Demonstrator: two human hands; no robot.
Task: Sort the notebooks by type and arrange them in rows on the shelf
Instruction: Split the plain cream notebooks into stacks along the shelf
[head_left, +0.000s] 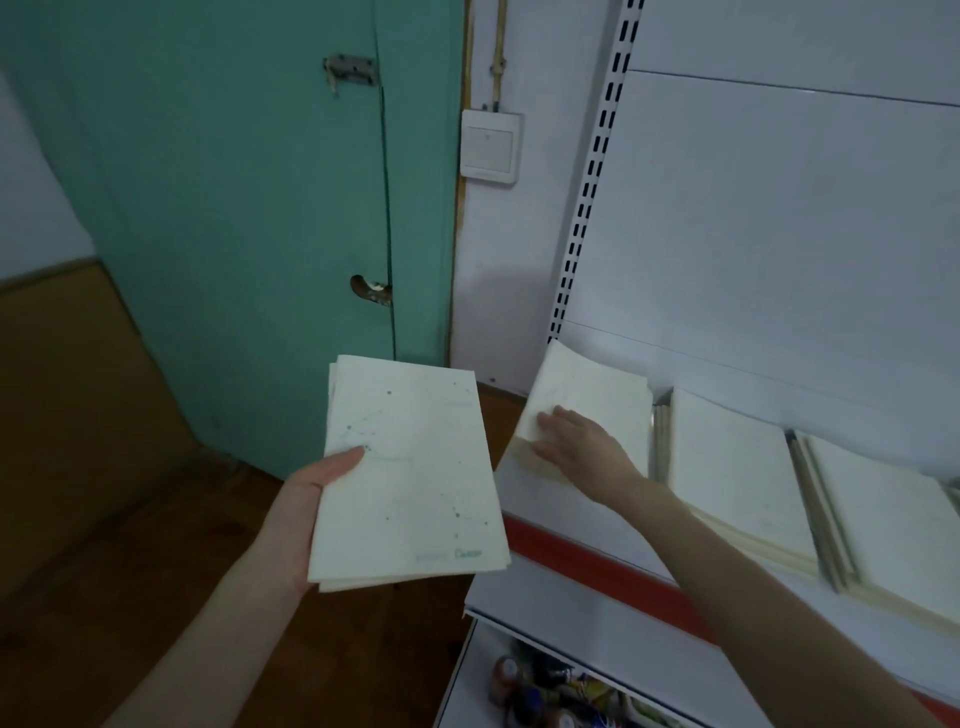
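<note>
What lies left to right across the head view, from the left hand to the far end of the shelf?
left hand → held notebooks → leftmost shelf pile, with the right hand resting flat on it → middle pile → rightmost pile

Left grip (306, 501) holds a stack of cream notebooks (410, 467) beside the shelf (571, 590); right grip (576, 436) rests flat on the leftmost pile (592, 382); middle pile (737, 467) and right pile (893, 530) lie alongside.

free: air above shelf (561, 597), floor side to its left | blocked: notebook stacks (737, 467) cover deck side by side | slotted upright (587, 192) at back-left
</note>
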